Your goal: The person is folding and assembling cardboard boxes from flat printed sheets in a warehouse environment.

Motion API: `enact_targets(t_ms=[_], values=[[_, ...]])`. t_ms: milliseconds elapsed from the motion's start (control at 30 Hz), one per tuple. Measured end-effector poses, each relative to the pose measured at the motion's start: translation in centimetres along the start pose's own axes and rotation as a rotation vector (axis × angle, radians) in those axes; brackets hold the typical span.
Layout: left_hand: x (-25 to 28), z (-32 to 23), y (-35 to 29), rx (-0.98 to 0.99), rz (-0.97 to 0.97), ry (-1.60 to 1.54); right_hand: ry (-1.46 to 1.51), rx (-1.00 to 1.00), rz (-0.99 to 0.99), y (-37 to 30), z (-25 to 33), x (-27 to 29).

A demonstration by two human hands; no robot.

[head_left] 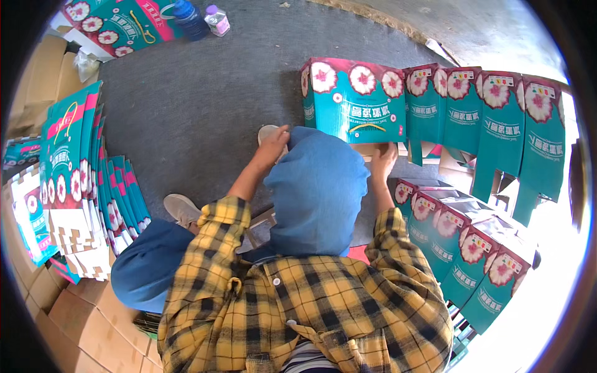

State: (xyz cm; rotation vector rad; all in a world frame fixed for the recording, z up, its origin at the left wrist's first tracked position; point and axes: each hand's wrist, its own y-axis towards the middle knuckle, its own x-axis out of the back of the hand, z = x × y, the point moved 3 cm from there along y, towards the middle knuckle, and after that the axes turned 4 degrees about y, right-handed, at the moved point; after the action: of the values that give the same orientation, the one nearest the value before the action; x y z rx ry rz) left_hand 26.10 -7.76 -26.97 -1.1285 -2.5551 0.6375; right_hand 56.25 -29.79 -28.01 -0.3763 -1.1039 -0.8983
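Since a yellow-and-black plaid shirt (298,298) fills the nearest part, what really gets in the way is a raised knee in blue denim (317,193), which hides the near left corner of the big teal-and-maroon printed cardboard box (359,102). Low on the right there's a bunch of smaller teal-and-maroon cartons (479,248), and off left a thick stack of flattened teal-and-pink cardboard (62,155). Left hand (273,148) has bent fingers beside the knee, can't tell if they're gripping anything. Right hand (382,163) is up at the box's near edge, fingers partly hidden, so can't tell if it's closed on it. Box sits ahead of the person, just right of the knee, beside a row of teal carton pieces (460,118). Its big printed face looks back at the wearer, longer side running left to right. Three round fruit pictures line the far edge, with a thin yellow handle near the bottom.
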Motion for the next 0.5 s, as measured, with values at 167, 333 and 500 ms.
enact_targets(t_ms=[167,333,500], values=[[5.6,0.5,-4.1,0.078,-0.152,0.124,-0.027,0.366,0.233,-0.8,13.9,-1.0],[7.1,-4.2,-10.9,-0.009,-0.206,0.086,-0.392,0.415,0.234,0.5,14.8,-7.5],[10.8,-4.2,-19.5,-0.113,-0.303,0.138,-0.263,0.46,0.18,-2.1,16.9,-8.3]])
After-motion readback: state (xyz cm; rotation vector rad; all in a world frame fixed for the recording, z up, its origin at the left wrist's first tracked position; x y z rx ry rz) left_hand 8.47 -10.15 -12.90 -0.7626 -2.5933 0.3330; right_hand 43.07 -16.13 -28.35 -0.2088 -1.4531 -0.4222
